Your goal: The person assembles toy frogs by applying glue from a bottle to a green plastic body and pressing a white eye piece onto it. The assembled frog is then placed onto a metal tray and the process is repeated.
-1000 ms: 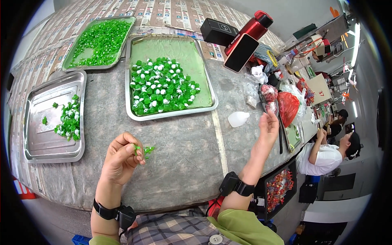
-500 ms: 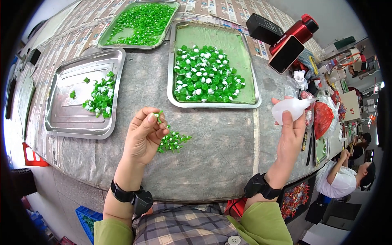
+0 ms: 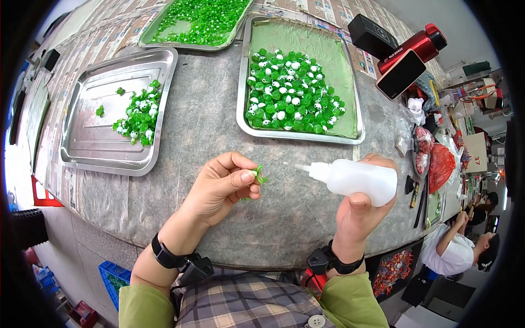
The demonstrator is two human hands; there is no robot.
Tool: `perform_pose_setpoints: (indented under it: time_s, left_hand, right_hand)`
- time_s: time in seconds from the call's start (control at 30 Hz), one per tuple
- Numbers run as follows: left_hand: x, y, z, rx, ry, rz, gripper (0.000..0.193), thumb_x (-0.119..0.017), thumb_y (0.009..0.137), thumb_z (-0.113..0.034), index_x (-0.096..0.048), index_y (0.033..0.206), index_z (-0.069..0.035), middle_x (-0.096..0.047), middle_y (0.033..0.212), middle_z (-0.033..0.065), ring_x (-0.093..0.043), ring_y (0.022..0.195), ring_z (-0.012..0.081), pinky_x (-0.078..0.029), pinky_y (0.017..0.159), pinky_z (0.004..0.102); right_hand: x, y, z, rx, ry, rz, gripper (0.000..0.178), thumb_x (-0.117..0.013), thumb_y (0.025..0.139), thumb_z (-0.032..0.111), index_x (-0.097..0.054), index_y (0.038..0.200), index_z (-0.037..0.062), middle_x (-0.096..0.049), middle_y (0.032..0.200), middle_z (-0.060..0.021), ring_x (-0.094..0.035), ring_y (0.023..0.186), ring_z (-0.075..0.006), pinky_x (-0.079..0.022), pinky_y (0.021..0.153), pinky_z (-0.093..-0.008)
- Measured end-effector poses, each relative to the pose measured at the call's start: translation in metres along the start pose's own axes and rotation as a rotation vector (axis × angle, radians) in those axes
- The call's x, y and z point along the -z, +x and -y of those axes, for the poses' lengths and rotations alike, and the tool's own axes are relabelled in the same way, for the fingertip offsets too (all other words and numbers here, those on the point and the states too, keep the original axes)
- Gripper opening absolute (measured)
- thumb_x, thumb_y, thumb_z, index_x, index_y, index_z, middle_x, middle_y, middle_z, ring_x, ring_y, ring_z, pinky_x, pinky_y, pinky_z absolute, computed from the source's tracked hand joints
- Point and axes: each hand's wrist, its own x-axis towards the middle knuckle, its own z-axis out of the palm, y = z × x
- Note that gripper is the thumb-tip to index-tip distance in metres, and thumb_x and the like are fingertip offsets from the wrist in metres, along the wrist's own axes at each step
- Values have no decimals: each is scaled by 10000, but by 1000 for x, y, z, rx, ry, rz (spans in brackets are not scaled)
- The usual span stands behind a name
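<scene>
Between the thumb and fingers of my left hand (image 3: 227, 183) is a small green plastic piece (image 3: 259, 175) with thin prongs. My right hand (image 3: 361, 213) grips a white squeeze bottle (image 3: 363, 181) lying sideways, its narrow nozzle pointing left toward the green piece. A gap separates the nozzle tip from the piece. The pile of small green pieces on the table is mostly hidden behind my left hand. Beyond my hands, a green-lined metal tray (image 3: 358, 131) holds a heap of green and white bead-like parts (image 3: 292, 90).
At left, a metal tray (image 3: 90, 134) carries a smaller green-and-white heap. Another tray (image 3: 143, 41) of green pieces stands at the far side. A phone (image 3: 401, 74) leans by a red bottle (image 3: 424, 46) and black box (image 3: 372, 35). Red bags (image 3: 442, 167) lie right; a person (image 3: 451, 251) sits beyond.
My right hand has turned the squeeze bottle so its nozzle points left and brought it nearer my left hand. The left hand has shifted right with the green piece.
</scene>
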Motion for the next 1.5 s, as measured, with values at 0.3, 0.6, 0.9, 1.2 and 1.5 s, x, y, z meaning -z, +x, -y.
perform_pose_setpoints:
  time_s: [0.3, 0.6, 0.9, 1.2, 1.5]
  left_hand:
    - [-1, 1, 0, 21, 54, -29, 87, -566, 781, -71, -544, 851, -25, -585, 735, 70, -577, 640, 130, -495, 604, 251]
    - [-4, 0, 0, 38, 81, -42, 98, -569, 781, -78, -547, 858, -21, -583, 740, 69, -577, 642, 128, -495, 603, 248]
    - [-3, 0, 0, 39, 75, -45, 100, -571, 781, -84, -546, 853, -20, -583, 737, 70, -577, 640, 128, -496, 600, 246]
    - [-4, 1, 0, 40, 73, -31, 99, -572, 784, -100, -544, 829, -17, -584, 729, 74, -571, 625, 121, -494, 590, 242]
    - [-5, 0, -1, 45, 89, -43, 102, -580, 779, -103, -546, 835, -24, -584, 731, 67, -572, 637, 116, -493, 602, 244]
  right_hand:
    - [3, -5, -3, 231, -165, 249, 517, -739, 595, 383, -488, 866, 21, -533, 689, -60, -473, 565, -120, -352, 486, -213]
    - [2, -6, -2, 205, -146, 281, 459, -737, 620, 318, -492, 869, 21, -541, 697, -64, -483, 571, -120, -367, 486, -216]
    - [2, -5, -3, 245, -220, 304, 454, -734, 624, 322, -494, 868, 25, -540, 709, -62, -486, 574, -125, -359, 502, -231]
    - [3, -4, -3, 213, -179, 210, 478, -715, 635, 370, -485, 873, 25, -522, 751, -61, -479, 601, -128, -362, 526, -233]
    - [4, -3, -7, 264, -175, 165, 459, -705, 646, 372, -490, 850, 21, -514, 746, -55, -472, 600, -124, -358, 520, -227]
